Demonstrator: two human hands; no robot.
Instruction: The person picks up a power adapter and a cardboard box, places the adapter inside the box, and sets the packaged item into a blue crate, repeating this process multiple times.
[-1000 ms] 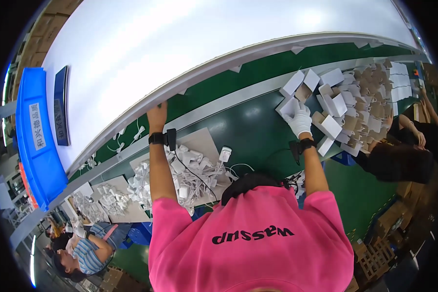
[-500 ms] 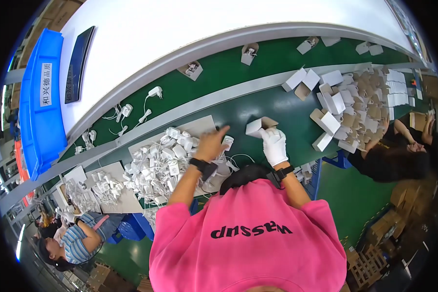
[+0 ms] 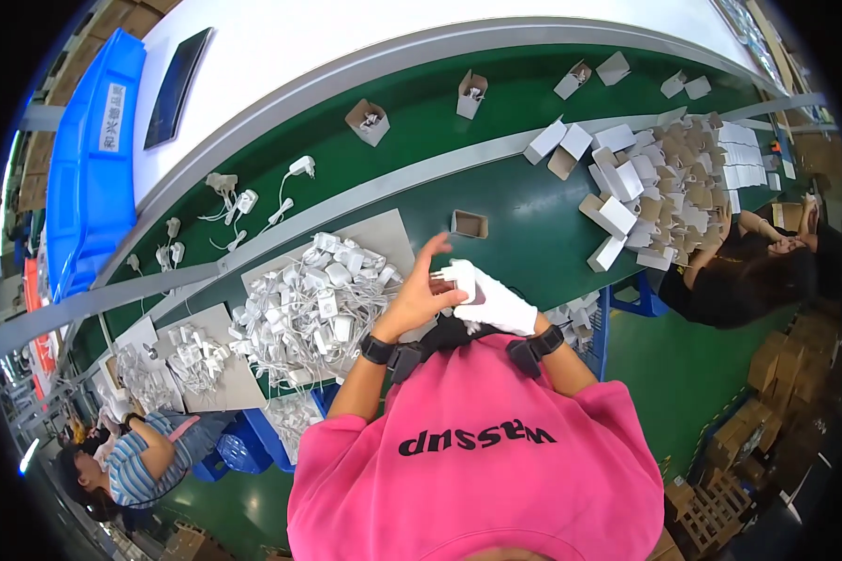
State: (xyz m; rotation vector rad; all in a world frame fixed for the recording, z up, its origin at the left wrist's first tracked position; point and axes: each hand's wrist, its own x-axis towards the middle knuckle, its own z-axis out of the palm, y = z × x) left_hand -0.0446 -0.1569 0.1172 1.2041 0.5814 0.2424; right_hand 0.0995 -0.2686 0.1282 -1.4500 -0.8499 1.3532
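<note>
A white power adapter (image 3: 461,279) is between my two hands, in front of my chest. My right hand (image 3: 498,301), in a white glove, is closed around it. My bare left hand (image 3: 419,297) is close against its left side, thumb near the adapter and index finger stretched up and apart. Some white cable hangs below, partly hidden by the glove. Just beyond my hands, a small open box (image 3: 469,224) stands on the green bench (image 3: 524,210), its brown inside showing. To the left, a big heap of white adapters with cables (image 3: 318,299) lies on cardboard.
White boxes (image 3: 617,178) are piled at the right, near a person in dark clothes (image 3: 753,271). A green conveyor (image 3: 412,112) behind a metal rail carries boxes and adapters. A person in stripes (image 3: 145,458) works at the left. A blue bin (image 3: 89,187) stands at far left.
My right hand has let go of the small box and come back toward my chest. My left hand has drawn closer too, and the adapter is now between both hands.
</note>
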